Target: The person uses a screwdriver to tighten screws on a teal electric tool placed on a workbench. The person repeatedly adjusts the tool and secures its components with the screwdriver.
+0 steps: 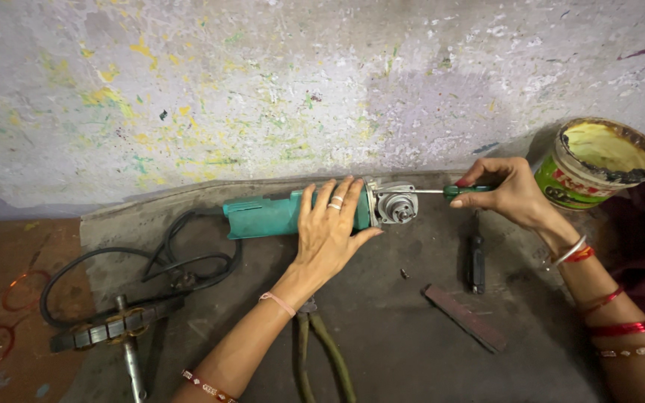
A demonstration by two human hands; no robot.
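**Grinder held down, screwdriver at its head**

On the grey slab by the paint-flecked wall (263,89), a green grinder (293,213) lies on its side, its metal head (395,205) pointing toward the right hand. The left hand (330,231) lies flat over the grinder body, fingers spread and pressed on the green casing just behind the head; its grip is wide, resting on the tool rather than closed around it. The right hand (505,192) has a tight grip on the green handle of a screwdriver (453,192), whose thin shaft runs level from the fingers to the upper edge of the metal head and touches it.

Beyond the right hand, an open tin (599,160) with yellow residue stands near the wall. Below that hand lie a dark narrow tool (476,263) and a flat reddish bar (464,317), apart from each other. Near the left wrist rest pliers (319,351) with olive handles. Away from the left hand, on the side far from the head, the black cord (136,272) loops over the slab, and a motor rotor on a shaft (117,328) lies near it.
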